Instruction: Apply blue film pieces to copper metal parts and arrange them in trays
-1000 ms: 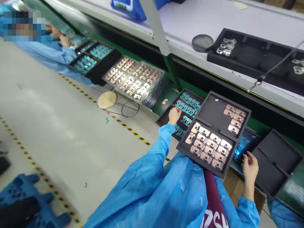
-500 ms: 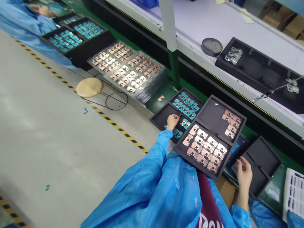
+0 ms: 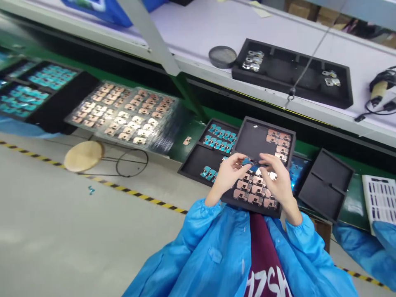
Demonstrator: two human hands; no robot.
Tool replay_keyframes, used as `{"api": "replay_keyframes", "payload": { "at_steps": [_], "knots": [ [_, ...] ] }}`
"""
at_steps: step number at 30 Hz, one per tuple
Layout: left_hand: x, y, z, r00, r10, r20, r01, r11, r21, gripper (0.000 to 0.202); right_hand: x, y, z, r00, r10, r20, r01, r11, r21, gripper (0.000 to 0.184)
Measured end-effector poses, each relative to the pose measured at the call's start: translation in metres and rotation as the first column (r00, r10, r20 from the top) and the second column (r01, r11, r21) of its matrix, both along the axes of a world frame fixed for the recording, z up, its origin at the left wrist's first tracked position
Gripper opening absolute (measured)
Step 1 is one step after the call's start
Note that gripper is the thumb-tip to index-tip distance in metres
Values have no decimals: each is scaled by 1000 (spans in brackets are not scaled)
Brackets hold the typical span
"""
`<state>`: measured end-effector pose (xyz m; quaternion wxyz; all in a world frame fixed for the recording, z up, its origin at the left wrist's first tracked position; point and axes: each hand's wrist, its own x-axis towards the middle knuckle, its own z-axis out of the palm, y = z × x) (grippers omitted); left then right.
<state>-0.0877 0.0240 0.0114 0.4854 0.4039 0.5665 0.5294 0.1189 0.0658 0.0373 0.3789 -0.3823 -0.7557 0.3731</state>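
Note:
Above the front half of a black tray [image 3: 247,138] on my lap, both of my hands come together. My left hand [image 3: 229,175] pinches a small metal part with blue film [image 3: 246,161]. The fingers of my right hand [image 3: 276,177] close round the other end of that part; their exact contact is partly hidden. Beneath the hands lie rows of copper-coloured plates [image 3: 255,189], and more plates [image 3: 278,142] fill the right side of the tray's back half. On the left, another black tray [image 3: 192,161] holds blue-filmed parts [image 3: 219,138], partly covered by the lap tray.
Stacked clear trays [image 3: 120,111] of copper-coloured plates stand left, beside a round wooden stool [image 3: 84,156]. A black tray [image 3: 326,183] and white rack [image 3: 382,194] lie right. On the shelf are a round dish [image 3: 222,57] and long black tray [image 3: 297,88]. A blue sleeve [image 3: 361,247] shows at right.
My left hand has moved from the left tray to above the lap tray, bringing a blue-filmed part. My right hand has come in from the right to meet it. The view has turned.

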Motion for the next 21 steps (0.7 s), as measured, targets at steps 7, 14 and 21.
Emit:
{"api": "replay_keyframes", "payload": {
  "at_steps": [7,14,21],
  "knots": [
    [34,-1,-2,993,-111,27,111,994,7,23,5,12,-8,998,59,3,-59,996,-64,17],
    [54,-8,-7,993,-3,117,7,999,-35,21,11,1,-21,977,-193,-95,167,959,-229,24],
    [62,-6,-2,996,13,-85,-9,999,47,21,12,-9,-23,960,-229,-160,162,924,-347,26]
  ]
}}
